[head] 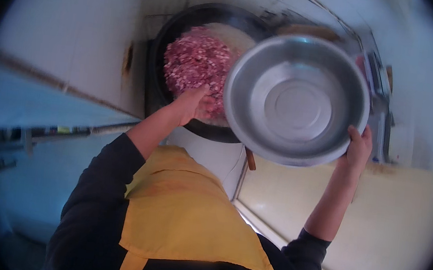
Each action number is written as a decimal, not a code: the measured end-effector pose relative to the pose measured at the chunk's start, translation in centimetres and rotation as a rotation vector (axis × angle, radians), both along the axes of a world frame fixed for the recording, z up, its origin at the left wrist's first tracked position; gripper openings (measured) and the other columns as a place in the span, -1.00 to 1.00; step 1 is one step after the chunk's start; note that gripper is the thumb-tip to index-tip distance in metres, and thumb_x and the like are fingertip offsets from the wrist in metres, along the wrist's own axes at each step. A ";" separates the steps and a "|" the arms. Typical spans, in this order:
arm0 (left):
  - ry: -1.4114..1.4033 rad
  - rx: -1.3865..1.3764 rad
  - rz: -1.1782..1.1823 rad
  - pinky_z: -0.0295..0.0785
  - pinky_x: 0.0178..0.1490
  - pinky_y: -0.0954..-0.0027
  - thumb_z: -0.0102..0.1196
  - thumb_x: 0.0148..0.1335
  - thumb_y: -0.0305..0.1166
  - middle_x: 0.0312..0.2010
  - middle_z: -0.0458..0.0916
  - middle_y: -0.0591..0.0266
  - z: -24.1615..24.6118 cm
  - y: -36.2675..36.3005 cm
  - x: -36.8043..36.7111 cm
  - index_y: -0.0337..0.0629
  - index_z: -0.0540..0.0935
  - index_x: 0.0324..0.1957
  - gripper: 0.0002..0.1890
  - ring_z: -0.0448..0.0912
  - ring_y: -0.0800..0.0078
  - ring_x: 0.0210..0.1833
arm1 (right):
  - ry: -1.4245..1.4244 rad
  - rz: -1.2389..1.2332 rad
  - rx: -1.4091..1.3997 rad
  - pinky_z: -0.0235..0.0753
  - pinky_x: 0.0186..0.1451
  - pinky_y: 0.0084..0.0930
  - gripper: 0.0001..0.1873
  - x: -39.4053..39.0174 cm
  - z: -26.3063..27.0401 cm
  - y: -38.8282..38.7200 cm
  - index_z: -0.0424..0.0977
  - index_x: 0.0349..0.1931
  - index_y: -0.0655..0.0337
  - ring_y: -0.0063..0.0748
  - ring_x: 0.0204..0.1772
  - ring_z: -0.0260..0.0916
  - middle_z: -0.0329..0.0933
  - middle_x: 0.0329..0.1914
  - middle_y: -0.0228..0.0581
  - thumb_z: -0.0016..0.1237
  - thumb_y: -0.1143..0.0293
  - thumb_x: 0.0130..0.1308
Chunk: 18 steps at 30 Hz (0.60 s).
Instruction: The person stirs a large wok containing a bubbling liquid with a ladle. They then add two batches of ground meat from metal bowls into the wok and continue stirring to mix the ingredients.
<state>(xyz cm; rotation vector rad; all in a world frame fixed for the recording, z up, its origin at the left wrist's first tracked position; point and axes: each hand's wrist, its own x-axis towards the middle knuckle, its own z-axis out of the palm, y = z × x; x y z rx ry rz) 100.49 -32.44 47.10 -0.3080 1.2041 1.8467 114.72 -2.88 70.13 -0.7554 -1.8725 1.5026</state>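
A large dark wok (162,86) stands before me, with a heap of diced raw meat (198,60) over its left and middle part. Beside the meat, a pale, cloudy layer (231,35) that looks like liquid shows at the back. My right hand (359,144) grips the rim of a wide stainless steel basin (299,104) at its lower right. The basin is tilted towards me, its inside bare, and it covers the right part of the wok. My left hand (196,103) is over the near edge of the meat, fingers apart and blurred; whether it touches the meat I cannot tell.
A tiled wall (92,35) rises close on the left of the wok. A brown handle (250,159) sticks out below the basin. On the right is a cream-coloured surface (293,198), with blurred items (381,112) behind it. My yellow apron (192,215) hangs near the stove front.
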 end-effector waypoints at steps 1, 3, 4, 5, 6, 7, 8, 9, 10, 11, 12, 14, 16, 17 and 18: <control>-0.072 0.082 -0.005 0.47 -0.16 0.26 -0.04 0.22 -0.18 -0.22 0.50 0.15 1.3 -0.9 1.8 -0.22 0.40 -0.08 -0.65 0.51 0.31 -0.19 | -0.065 0.029 -0.071 0.35 -0.02 -0.49 -0.70 0.7 -0.2 1.2 0.35 -0.14 0.41 -0.37 -0.14 0.39 0.45 -0.21 -0.16 -0.18 0.66 0.06; -0.116 0.155 -0.003 0.49 -0.20 0.27 -0.03 0.22 -0.17 -0.25 0.50 0.16 2.3 -3.1 5.6 -0.24 0.40 -0.13 -0.66 0.52 0.32 -0.23 | -0.187 0.132 -0.166 0.37 -0.03 -0.46 -0.70 1.7 -1.7 2.2 0.34 -0.12 0.41 -0.34 -0.14 0.40 0.45 -0.21 -0.14 -0.20 0.65 0.08; -0.086 0.130 0.012 0.50 -0.20 0.28 -0.01 0.22 -0.19 -0.25 0.49 0.15 2.7 -3.9 7.6 -0.24 0.40 -0.15 -0.68 0.53 0.32 -0.24 | -0.233 0.217 -0.200 0.38 -0.03 -0.45 -0.70 2.0 -2.4 2.4 0.34 -0.11 0.40 -0.33 -0.14 0.40 0.45 -0.20 -0.13 -0.21 0.64 0.09; -0.046 0.096 0.042 0.51 -0.21 0.28 0.01 0.21 -0.21 -0.25 0.49 0.15 2.8 -5.0 9.7 -0.24 0.40 -0.17 -0.70 0.53 0.31 -0.26 | -0.294 0.300 -0.251 0.39 -0.04 -0.43 -0.70 2.1 -3.2 2.1 0.34 -0.09 0.40 -0.32 -0.13 0.41 0.45 -0.19 -0.12 -0.22 0.63 0.11; -0.115 0.120 0.175 0.52 -0.20 0.28 0.05 0.18 -0.32 -0.26 0.50 0.16 2.8 -5.7 12.2 -0.25 0.41 -0.19 -0.75 0.53 0.32 -0.26 | -0.303 0.338 -0.293 0.39 -0.03 -0.41 -0.69 2.3 -3.9 1.5 0.33 -0.08 0.40 -0.30 -0.12 0.41 0.45 -0.18 -0.11 -0.23 0.63 0.12; -0.161 0.147 0.226 0.52 -0.19 0.28 0.06 0.16 -0.35 -0.29 0.49 0.19 2.5 -7.0 14.7 -0.23 0.41 -0.20 -0.77 0.52 0.33 -0.29 | -0.320 0.413 -0.367 0.40 -0.03 -0.39 -0.69 2.5 -4.5 0.4 0.33 -0.07 0.40 -0.28 -0.11 0.41 0.45 -0.17 -0.09 -0.24 0.62 0.14; -0.188 0.200 0.278 0.52 -0.19 0.29 0.08 0.14 -0.38 -0.32 0.48 0.22 2.9 -7.4 15.7 -0.21 0.42 -0.22 -0.79 0.52 0.35 -0.32 | -0.342 0.488 -0.372 0.41 -0.02 -0.36 -0.68 1.7 -3.9 -0.2 0.32 -0.05 0.41 -0.26 -0.10 0.41 0.45 -0.13 -0.07 -0.24 0.61 0.15; -0.206 0.138 0.375 0.51 -0.21 0.29 0.10 0.12 -0.37 -0.33 0.48 0.23 2.7 -8.6 17.7 -0.19 0.43 -0.23 -0.79 0.51 0.38 -0.29 | -0.377 0.589 -0.431 0.41 -0.02 -0.34 -0.69 1.7 -4.3 -1.9 0.31 -0.05 0.41 -0.25 -0.11 0.41 0.44 -0.14 -0.08 -0.25 0.60 0.16; -0.196 0.117 0.472 0.51 -0.22 0.30 0.12 0.10 -0.35 -0.33 0.48 0.25 2.6 -10.2 19.5 -0.17 0.44 -0.24 -0.78 0.49 0.41 -0.26 | -0.473 0.553 -0.375 0.41 -0.01 -0.33 -0.71 2.0 -5.1 -3.9 0.31 -0.06 0.41 -0.24 -0.10 0.40 0.43 -0.14 -0.09 -0.25 0.59 0.18; -0.191 0.044 0.549 0.51 -0.22 0.30 0.12 0.09 -0.36 -0.34 0.47 0.26 2.6 -12.3 20.8 -0.17 0.44 -0.23 -0.78 0.48 0.42 -0.25 | -0.548 0.533 -0.381 0.40 -0.01 -0.32 -0.73 2.1 -5.8 -5.9 0.31 -0.07 0.39 -0.24 -0.09 0.39 0.42 -0.14 -0.10 -0.26 0.57 0.21; -0.197 -0.018 0.620 0.50 -0.21 0.30 0.12 0.08 -0.36 -0.35 0.46 0.27 2.6 -14.3 22.1 -0.17 0.44 -0.23 -0.77 0.47 0.43 -0.25 | -0.560 0.631 -0.404 0.40 -0.01 -0.30 -0.74 2.5 -6.6 -8.1 0.29 -0.06 0.38 -0.22 -0.08 0.38 0.40 -0.12 -0.10 -0.27 0.54 0.24; -0.183 -0.088 0.714 0.48 -0.23 0.34 0.14 0.05 -0.34 -0.34 0.42 0.30 2.5 -19.0 25.6 -0.18 0.45 -0.23 -0.74 0.44 0.46 -0.29 | -0.677 0.738 -0.580 0.44 -0.08 -0.27 -0.73 3.2 -8.3 -12.4 0.25 -0.04 0.37 -0.20 -0.11 0.38 0.39 -0.17 -0.10 -0.26 0.53 0.24; -0.156 -0.139 0.835 0.46 -0.26 0.36 0.16 0.04 -0.33 -0.33 0.42 0.29 2.1 -24.1 29.5 -0.19 0.46 -0.23 -0.73 0.42 0.46 -0.32 | -0.895 0.787 -0.581 0.47 -0.17 -0.28 -0.66 3.2 -10.9 -17.3 0.21 0.03 0.30 -0.21 -0.15 0.38 0.38 -0.16 -0.11 -0.22 0.54 0.21; -0.133 -0.160 0.868 0.45 -0.27 0.37 0.16 0.04 -0.33 -0.32 0.42 0.29 1.9 -26.4 31.3 -0.20 0.47 -0.23 -0.73 0.41 0.47 -0.33 | -0.918 0.913 -0.533 0.47 -0.14 -0.26 -0.61 3.4 -11.8 -19.5 0.19 0.07 0.20 -0.20 -0.08 0.36 0.36 -0.07 -0.15 -0.21 0.56 0.20; -0.147 -0.241 0.922 0.46 -0.30 0.40 0.19 0.01 -0.30 -0.38 0.43 0.31 1.3 -29.0 33.4 -0.18 0.48 -0.29 -0.74 0.43 0.48 -0.36 | -0.912 1.026 -0.674 0.46 -0.07 -0.26 -0.57 3.5 -13.2 -22.7 0.18 0.10 0.14 -0.22 0.02 0.31 0.30 0.03 -0.19 -0.21 0.59 0.20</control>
